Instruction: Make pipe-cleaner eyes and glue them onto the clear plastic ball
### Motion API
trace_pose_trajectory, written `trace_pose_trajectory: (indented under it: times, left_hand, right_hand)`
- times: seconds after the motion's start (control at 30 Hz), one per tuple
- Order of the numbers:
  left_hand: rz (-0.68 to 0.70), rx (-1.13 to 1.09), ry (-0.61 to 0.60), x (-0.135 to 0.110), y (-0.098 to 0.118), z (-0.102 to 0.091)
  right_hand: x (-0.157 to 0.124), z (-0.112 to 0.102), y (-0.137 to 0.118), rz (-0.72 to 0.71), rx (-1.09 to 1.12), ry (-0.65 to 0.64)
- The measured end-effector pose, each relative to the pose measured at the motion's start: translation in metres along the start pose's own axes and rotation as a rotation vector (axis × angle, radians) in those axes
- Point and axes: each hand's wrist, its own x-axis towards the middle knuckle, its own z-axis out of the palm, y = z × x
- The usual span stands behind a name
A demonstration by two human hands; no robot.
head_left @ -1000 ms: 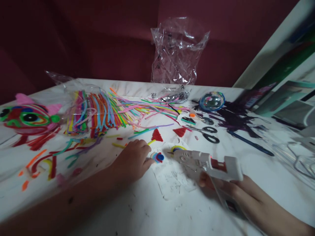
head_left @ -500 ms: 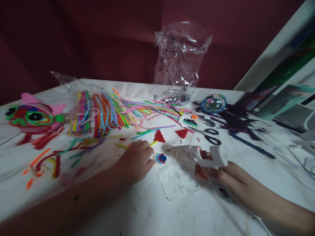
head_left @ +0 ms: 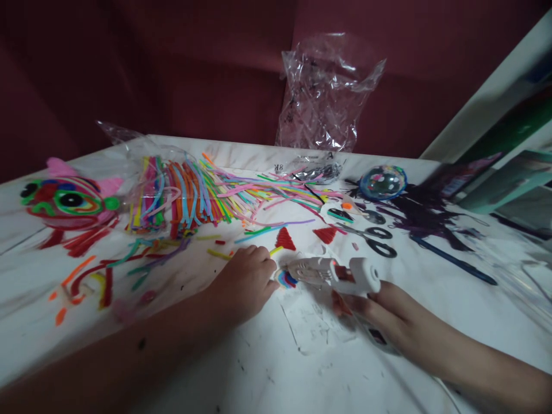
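My right hand (head_left: 383, 307) is wrapped round the grip of a white glue gun (head_left: 313, 270), whose nozzle points left. Under the nozzle is a small rounded pipe-cleaner piece (head_left: 283, 280) in blue, red and pale bands, partly covered by the gun. At its left edge, my left hand (head_left: 248, 282) is closed with thumb and fingertips on it. A short yellow pipe cleaner (head_left: 276, 250) shows just beyond the left fingers; whether they touch it is unclear. Beneath the gun lies a marked transparent sheet (head_left: 308, 325). Two red pipe-cleaner triangles (head_left: 285, 238) lie behind the hands.
A colourful fish-like craft figure (head_left: 71, 201) stands at left, near a bag of pipe cleaners (head_left: 172, 192). Scissors (head_left: 375, 238), a clear decorated dome (head_left: 383, 183) and a dark blue pen (head_left: 452, 259) lie at right. A clear plastic bag (head_left: 328, 98) rises at the back.
The glue gun has moved left, bringing its nozzle over the banded piece. My left hand keeps its hold. The whole view has shifted slightly.
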Motion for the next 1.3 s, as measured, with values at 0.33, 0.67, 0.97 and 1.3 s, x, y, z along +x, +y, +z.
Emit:
trace_pose_trajectory:
  times: [0.33,0.67,0.97,1.3]
  left_hand:
    - [0.011,0.023,-0.008,0.000,0.001,0.000]
    - [0.016,0.036,0.000,-0.001,0.000,0.000]
    - [-0.012,0.021,-0.021,0.000,0.001,-0.001]
    - [-0.003,0.024,-0.010,-0.001,0.001,0.001]
  right_hand:
    - [-0.003,0.003,0.007,-0.015,0.038,0.094]
    - [-0.003,0.003,0.007,0.042,0.013,0.094]
    - [0.001,0.003,0.008,0.117,-0.023,0.052]
    - [-0.001,0.002,0.010,0.097,0.048,0.088]
